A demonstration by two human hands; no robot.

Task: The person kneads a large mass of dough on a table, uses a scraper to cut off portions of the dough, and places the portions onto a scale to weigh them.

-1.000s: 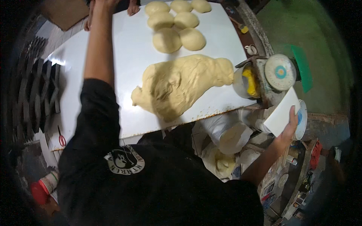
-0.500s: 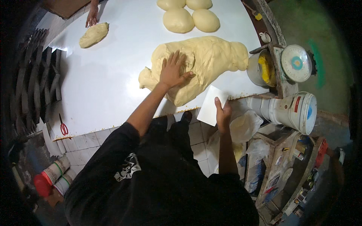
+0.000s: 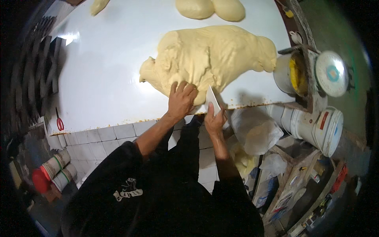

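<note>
A large, lumpy mass of pale yellow dough (image 3: 221, 51) spreads over the white table (image 3: 106, 75). At its near lower edge, the curled fingers of my left hand (image 3: 182, 99) grip a bulge of the dough. Close by on the right, my right hand (image 3: 215, 118) holds a flat white dough scraper (image 3: 212, 99) by its lower part. The scraper stands on edge against the right side of that bulge; whether it cuts into the dough I cannot tell.
Two smooth dough balls (image 3: 195, 8) and a small dough piece (image 3: 98, 6) lie farther back. Red scissors (image 3: 60, 123) rest by the left front edge. To the right stand a metal pot (image 3: 285, 73), a dial scale (image 3: 331, 74), white buckets (image 3: 325, 130) and a cluttered wooden shelf (image 3: 290, 199).
My left hand has come off the top of the dough to its near edge and curled around it. The scraper has moved left and turned upright against the dough. The view has shifted nearer.
</note>
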